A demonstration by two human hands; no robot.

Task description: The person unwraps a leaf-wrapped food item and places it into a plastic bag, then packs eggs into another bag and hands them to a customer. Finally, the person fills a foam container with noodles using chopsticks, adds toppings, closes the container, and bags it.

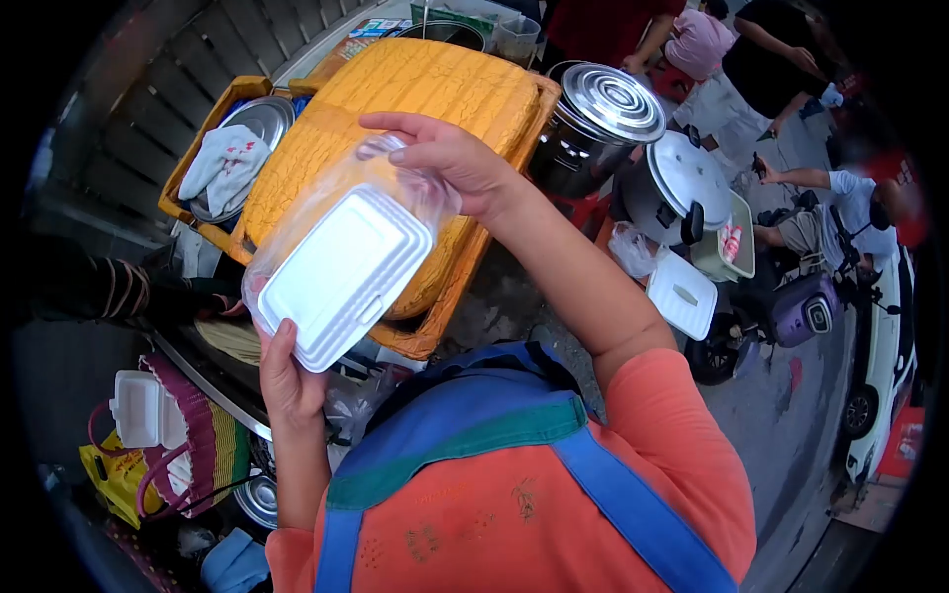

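A closed white foam takeaway box [346, 267] is tilted in front of me, with a clear plastic bag [297, 212] around its upper part. My left hand [289, 381] grips the box's lower corner, thumb on the near side and the other fingers hidden behind. At the upper right of the box, my right hand [445, 163] holds the bag's gathered film between thumb and fingers, its index finger stretched out to the left. Beneath both hands lies a large yellow padded cover [395, 79] on a wooden-looking yellow frame.
A steel pot [608, 109] and a lidded cooker [682, 178] stand to the right. At the lower left, a woven bag [208, 435] holds more white boxes [148, 405]. A stained cloth [225, 168] lies on a metal lid. People, a purple scooter [806, 311] and a white car are farther right.
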